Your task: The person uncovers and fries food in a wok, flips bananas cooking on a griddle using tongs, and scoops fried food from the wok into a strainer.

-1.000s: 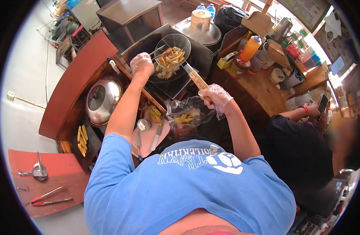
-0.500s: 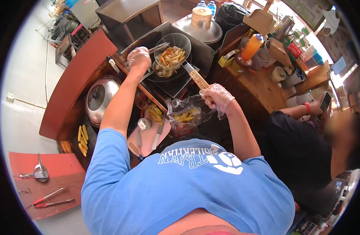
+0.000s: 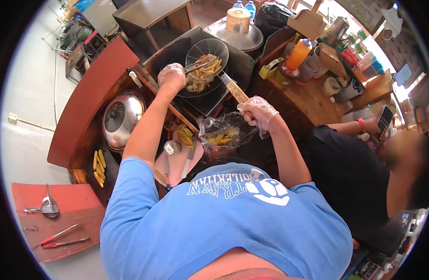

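In a thin clear plastic glove, my left hand [image 3: 171,76] is closed around metal tongs [image 3: 196,66]. Their tips reach over golden potato fries [image 3: 210,72] in a round wire strainer [image 3: 204,46]. Also gloved, my right hand [image 3: 259,112] grips the strainer's wooden handle [image 3: 235,92]. The strainer is held above a dark wok on a stove [image 3: 203,103], where more pale pieces [image 3: 198,86] show below it. Whether the tong tips pinch a fry, I cannot tell.
Below the stove lie an open plastic bag of fries [image 3: 222,136] and a pink cutting board [image 3: 184,163] with knives. A domed metal lid [image 3: 122,120] stands left. An orange squeeze bottle [image 3: 298,54] is on the right counter. A person in black [image 3: 352,172] holds a phone.
My left hand has moved slightly right and down, bringing the tongs across onto the fries. The strainer and my right hand stay nearly in place. The other person's phone has shifted slightly.
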The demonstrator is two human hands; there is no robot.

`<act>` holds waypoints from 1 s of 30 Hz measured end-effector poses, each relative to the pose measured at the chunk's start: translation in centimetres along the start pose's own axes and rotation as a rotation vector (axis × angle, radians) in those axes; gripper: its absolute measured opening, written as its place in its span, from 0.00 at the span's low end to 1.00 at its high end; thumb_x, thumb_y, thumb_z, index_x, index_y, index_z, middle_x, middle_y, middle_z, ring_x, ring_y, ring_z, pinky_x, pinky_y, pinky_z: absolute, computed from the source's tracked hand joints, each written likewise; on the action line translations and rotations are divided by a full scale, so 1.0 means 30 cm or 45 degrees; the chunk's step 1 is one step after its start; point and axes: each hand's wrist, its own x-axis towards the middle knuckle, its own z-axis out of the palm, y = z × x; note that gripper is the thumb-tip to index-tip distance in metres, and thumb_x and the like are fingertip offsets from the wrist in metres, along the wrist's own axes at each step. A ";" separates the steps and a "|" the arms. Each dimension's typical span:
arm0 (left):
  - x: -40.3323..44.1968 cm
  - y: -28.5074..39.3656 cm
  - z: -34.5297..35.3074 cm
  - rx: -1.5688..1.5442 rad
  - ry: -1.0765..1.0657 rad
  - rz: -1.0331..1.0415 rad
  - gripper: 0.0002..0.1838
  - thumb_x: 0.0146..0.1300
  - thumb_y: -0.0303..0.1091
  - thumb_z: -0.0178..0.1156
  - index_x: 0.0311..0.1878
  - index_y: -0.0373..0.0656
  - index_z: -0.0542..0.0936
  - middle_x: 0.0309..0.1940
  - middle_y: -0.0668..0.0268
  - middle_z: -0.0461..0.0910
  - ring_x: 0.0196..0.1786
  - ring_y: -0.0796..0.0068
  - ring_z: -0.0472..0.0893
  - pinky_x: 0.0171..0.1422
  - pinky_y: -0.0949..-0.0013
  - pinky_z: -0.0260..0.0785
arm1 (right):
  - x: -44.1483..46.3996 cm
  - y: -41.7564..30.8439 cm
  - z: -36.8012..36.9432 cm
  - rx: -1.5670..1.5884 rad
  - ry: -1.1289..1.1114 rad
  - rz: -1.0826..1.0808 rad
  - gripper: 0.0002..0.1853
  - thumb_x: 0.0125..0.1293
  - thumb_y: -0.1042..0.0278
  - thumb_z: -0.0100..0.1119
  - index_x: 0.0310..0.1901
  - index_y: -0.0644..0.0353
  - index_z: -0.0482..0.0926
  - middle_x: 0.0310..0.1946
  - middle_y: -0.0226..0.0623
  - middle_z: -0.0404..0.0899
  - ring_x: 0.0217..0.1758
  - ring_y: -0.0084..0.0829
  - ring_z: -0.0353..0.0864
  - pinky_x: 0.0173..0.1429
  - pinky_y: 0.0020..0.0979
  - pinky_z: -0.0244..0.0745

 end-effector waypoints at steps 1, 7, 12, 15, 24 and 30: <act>0.004 0.021 0.004 0.003 -0.065 -0.026 0.11 0.59 0.37 0.55 0.37 0.45 0.85 0.42 0.59 0.85 0.49 0.59 0.84 0.52 0.60 0.77 | -0.001 0.000 -0.001 0.009 -0.024 -0.011 0.10 0.63 0.69 0.61 0.27 0.62 0.74 0.18 0.27 0.70 0.16 0.16 0.65 0.16 0.21 0.54; 0.002 0.052 -0.025 0.027 -0.070 -0.035 0.13 0.63 0.35 0.51 0.39 0.45 0.85 0.42 0.59 0.85 0.48 0.58 0.85 0.52 0.59 0.78 | 0.000 0.000 -0.004 -0.014 -0.042 -0.013 0.10 0.63 0.69 0.61 0.27 0.62 0.74 0.19 0.27 0.71 0.16 0.16 0.66 0.16 0.21 0.54; -0.011 -0.078 -0.061 0.075 0.233 -0.042 0.14 0.65 0.35 0.49 0.38 0.46 0.85 0.41 0.58 0.85 0.48 0.57 0.85 0.52 0.58 0.78 | 0.025 0.017 -0.017 -0.003 -0.029 0.008 0.10 0.63 0.69 0.60 0.27 0.62 0.74 0.19 0.27 0.71 0.17 0.16 0.66 0.16 0.21 0.55; -0.023 -0.149 -0.104 0.149 0.137 -0.155 0.12 0.60 0.33 0.54 0.41 0.44 0.85 0.43 0.58 0.85 0.47 0.60 0.85 0.52 0.60 0.77 | 0.021 0.013 -0.010 0.010 -0.023 0.005 0.09 0.63 0.69 0.60 0.27 0.62 0.74 0.19 0.27 0.71 0.17 0.16 0.66 0.17 0.21 0.56; -0.043 -0.087 0.059 0.005 -0.164 -0.052 0.15 0.57 0.45 0.61 0.38 0.44 0.84 0.40 0.58 0.85 0.47 0.60 0.84 0.54 0.62 0.75 | 0.015 0.013 -0.002 0.030 -0.009 0.003 0.09 0.62 0.69 0.61 0.26 0.61 0.74 0.19 0.27 0.70 0.17 0.18 0.66 0.18 0.22 0.55; -0.023 -0.111 0.244 -0.004 -0.013 0.162 0.14 0.61 0.44 0.59 0.32 0.43 0.83 0.33 0.58 0.84 0.43 0.60 0.83 0.52 0.66 0.76 | 0.013 0.014 0.010 0.087 -0.023 -0.036 0.10 0.63 0.68 0.62 0.27 0.62 0.75 0.20 0.28 0.72 0.16 0.16 0.67 0.17 0.21 0.55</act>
